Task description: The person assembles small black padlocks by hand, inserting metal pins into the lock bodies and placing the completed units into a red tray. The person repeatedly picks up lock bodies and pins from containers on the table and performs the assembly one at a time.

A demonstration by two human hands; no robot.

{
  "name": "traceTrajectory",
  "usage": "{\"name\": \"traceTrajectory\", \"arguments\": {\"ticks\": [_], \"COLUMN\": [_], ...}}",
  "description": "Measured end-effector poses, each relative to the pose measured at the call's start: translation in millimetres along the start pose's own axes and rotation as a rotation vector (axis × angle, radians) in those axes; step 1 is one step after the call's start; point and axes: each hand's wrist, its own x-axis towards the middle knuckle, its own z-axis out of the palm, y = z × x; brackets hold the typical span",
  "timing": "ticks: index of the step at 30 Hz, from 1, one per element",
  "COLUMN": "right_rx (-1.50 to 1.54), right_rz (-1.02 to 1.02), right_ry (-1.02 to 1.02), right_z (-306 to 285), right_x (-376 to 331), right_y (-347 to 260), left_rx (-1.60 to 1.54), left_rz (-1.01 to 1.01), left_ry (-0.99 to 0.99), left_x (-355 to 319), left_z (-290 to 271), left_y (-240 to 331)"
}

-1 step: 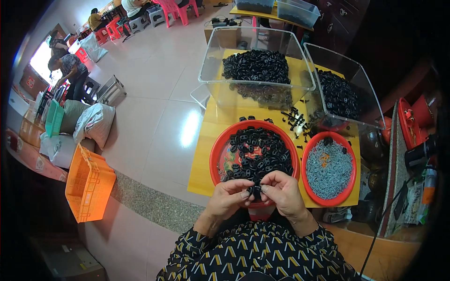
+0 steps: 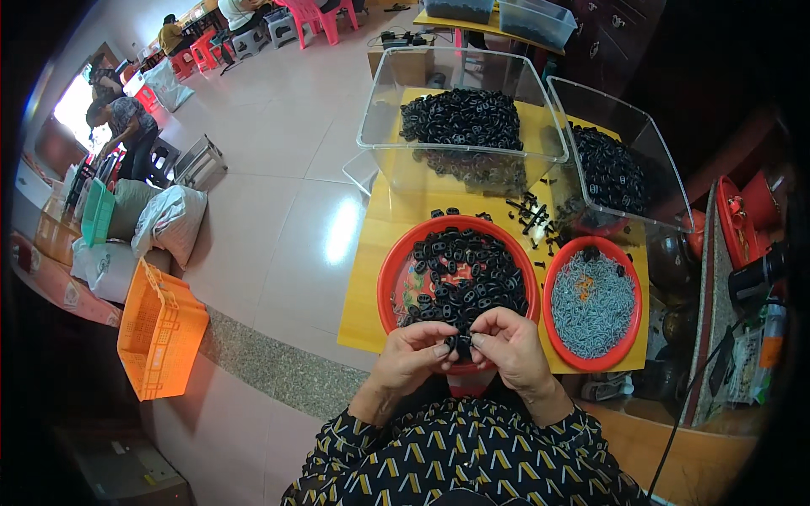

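Observation:
Above the near edge of a round red basin [image 2: 386, 291], my left hand [image 2: 409, 358] and my right hand [image 2: 511, 352] meet with thumbs and fingertips pinched. Between them is a small black plastic part [image 2: 459, 344], partly covered by the fingers; each hand grips one side of it. Many black oval plastic pieces with two holes [image 2: 472, 291] lie heaped in the basin. To the right, close to my right hand, stands a smaller red basin [image 2: 551, 339] full of grey screws [image 2: 593, 312], with a few black pieces at its far edge.
Two clear plastic bins [image 2: 364, 139] [image 2: 675, 181] of black pieces stand behind the basins on a yellow table [image 2: 359, 312]. Loose black parts [image 2: 531, 215] lie between them. An orange crate [image 2: 164, 337] and white sacks [image 2: 173, 223] are on the floor at left. Other people are in the background.

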Motion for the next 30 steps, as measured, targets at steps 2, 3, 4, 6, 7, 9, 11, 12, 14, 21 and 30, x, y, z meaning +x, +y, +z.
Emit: {"name": "traceTrajectory", "arguments": {"ticks": [2,3,4,6,7,9,11,12,14,21,30], "right_rx": [-0.004,-0.036,-0.068,-0.123,-0.146,-0.193,-0.239,-0.239,-0.239,-0.258,-0.335], "right_rz": [-0.013,-0.014,-0.014,-0.024,-0.033,-0.057,-0.086,-0.081,-0.069,-0.08,-0.042], "right_ry": [-0.008,-0.011,-0.013,-0.016,-0.017,-0.016,-0.012,-0.015,-0.02,-0.019,-0.054], "right_z": [-1.6,-1.4,-0.9,-0.1,-0.1,-0.3,-0.3,0.2,1.3,-1.2,-2.3], "right_x": [-1.6,-2.2,-2.5,-2.3,-1.5,-0.4,0.6,0.7,0.7,0.5,0.5], "right_y": [1.0,1.4,1.5,2.4,3.4,5.4,6.8,6.5,5.5,8.6,4.9], "left_rx": [-0.004,-0.004,-0.003,0.025,0.04,0.066,0.09,0.101,0.129,0.227,0.349], "left_rz": [0.029,0.048,0.068,0.102,0.12,0.116,0.122,0.129,0.122,0.136,0.157], "left_ry": [-0.022,-0.033,-0.043,-0.032,-0.027,-0.028,-0.032,-0.037,-0.019,-0.016,-0.026], "left_x": [0.8,1.9,2.5,2.3,2.2,1.3,0.7,0.5,-0.6,-1.7,-2.5], "left_z": [-2.1,-3.1,-4.2,-7.3,-8.1,-5.9,-5.8,-7.0,-5.8,-3.4,-0.8], "left_y": [-1.6,-2.1,-3.0,-6.2,-7.1,-5.6,-5.7,-7.0,-6.8,-7.9,-6.1]}}
